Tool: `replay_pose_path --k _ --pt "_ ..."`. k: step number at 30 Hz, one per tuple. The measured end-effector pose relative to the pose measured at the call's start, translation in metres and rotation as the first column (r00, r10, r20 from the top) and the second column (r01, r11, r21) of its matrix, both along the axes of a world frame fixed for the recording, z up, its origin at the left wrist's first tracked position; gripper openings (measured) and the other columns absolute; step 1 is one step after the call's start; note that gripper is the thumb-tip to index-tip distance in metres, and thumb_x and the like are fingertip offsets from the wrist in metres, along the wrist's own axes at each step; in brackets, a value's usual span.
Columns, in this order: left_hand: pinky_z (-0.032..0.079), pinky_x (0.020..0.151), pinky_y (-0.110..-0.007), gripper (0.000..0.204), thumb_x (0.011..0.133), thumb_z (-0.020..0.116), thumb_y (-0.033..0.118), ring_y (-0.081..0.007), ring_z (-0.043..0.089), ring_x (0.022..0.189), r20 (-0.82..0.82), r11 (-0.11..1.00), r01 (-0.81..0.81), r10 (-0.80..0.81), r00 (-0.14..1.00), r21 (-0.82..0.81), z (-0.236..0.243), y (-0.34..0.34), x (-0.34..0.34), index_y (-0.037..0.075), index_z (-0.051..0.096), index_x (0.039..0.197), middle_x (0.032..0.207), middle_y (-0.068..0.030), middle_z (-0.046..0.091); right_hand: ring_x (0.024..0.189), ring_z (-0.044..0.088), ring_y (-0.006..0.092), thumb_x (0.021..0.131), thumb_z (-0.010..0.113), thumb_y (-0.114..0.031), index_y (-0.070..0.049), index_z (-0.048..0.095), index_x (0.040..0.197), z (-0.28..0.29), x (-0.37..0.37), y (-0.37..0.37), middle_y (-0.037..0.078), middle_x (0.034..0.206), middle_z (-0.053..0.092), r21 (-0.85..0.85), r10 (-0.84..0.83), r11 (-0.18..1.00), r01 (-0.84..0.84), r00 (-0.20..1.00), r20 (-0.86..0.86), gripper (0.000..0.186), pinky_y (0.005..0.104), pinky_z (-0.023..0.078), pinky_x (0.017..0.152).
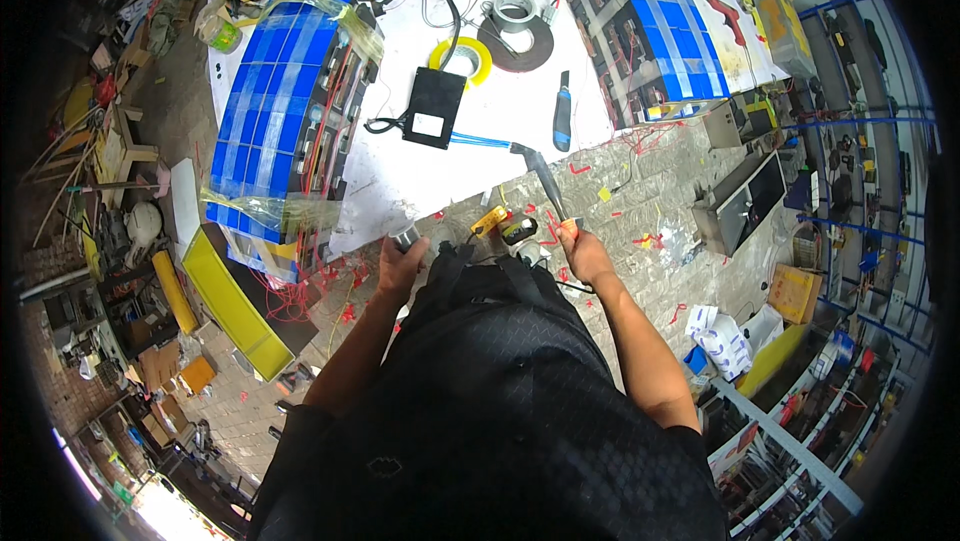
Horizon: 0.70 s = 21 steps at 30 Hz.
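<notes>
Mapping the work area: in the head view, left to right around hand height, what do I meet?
Yellow-green panel, left hand holding a silvery object, small yellow object, right hand gripping a black tool, grey metal box, blue shelf rack.

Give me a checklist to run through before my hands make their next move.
1. Right hand grip: ok, closed around the handle end of the black-shafted tool.
2. Left hand grip: ok, holding a grey object; its exact kind is unclear.
3. Tool head apart from the blue wires: cannot tell; they meet or overlap in this view.
4. Black box supported: ok, lying on the white surface.
5. Blue-and-black knife put away: not ok, lying out to the right of the box.
6. Floor free of red scraps: not ok, several lie about.
</notes>
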<state>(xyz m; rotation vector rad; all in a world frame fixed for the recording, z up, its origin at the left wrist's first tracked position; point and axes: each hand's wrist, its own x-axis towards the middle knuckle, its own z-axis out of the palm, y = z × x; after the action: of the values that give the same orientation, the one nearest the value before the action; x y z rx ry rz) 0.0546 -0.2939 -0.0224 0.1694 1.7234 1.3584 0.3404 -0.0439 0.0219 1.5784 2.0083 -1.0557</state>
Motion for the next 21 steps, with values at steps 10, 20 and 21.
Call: replay_pose_path --k 10,20,21 --pt "0.042 0.053 -0.029 0.018 0.093 0.074 0.018 -0.0092 0.053 0.055 -0.009 0.998 0.054 -0.054 0.999 0.018 0.004 0.006 -0.001 0.008 0.060 0.088 0.066 0.0015 0.057 0.112 0.064 0.0513 0.103 0.047 -0.065 -0.001 0.069 0.119 0.000 0.000 -0.001 0.032 0.113 0.070 0.009 0.002 1.000 -0.002 1.000 -0.008 0.070 0.0569 0.052 0.094" --pt "0.043 0.057 -0.028 0.014 0.096 0.069 0.015 -0.0110 0.052 0.059 0.093 0.993 0.046 -0.056 0.994 0.108 0.007 0.013 -0.003 0.008 0.059 0.091 0.069 0.0005 0.057 0.109 0.065 0.0515 0.103 0.047 -0.064 -0.001 0.069 0.119 -0.005 0.002 -0.002 0.033 0.110 0.070 0.012 -0.008 1.000 0.008 0.999 -0.042 0.068 0.0572 0.052 0.092" --pt "0.043 0.058 -0.028 0.013 0.097 0.069 0.015 -0.0112 0.052 0.060 0.104 0.990 0.060 -0.073 0.992 0.124 0.002 0.014 -0.005 0.008 0.059 0.092 0.071 0.0002 0.058 0.109 0.065 0.0516 0.103 0.048 -0.064 0.000 0.069 0.117 -0.006 0.002 -0.002 0.033 0.109 0.070 0.017 -0.003 1.000 0.004 0.999 -0.040 0.069 0.0570 0.052 0.092"
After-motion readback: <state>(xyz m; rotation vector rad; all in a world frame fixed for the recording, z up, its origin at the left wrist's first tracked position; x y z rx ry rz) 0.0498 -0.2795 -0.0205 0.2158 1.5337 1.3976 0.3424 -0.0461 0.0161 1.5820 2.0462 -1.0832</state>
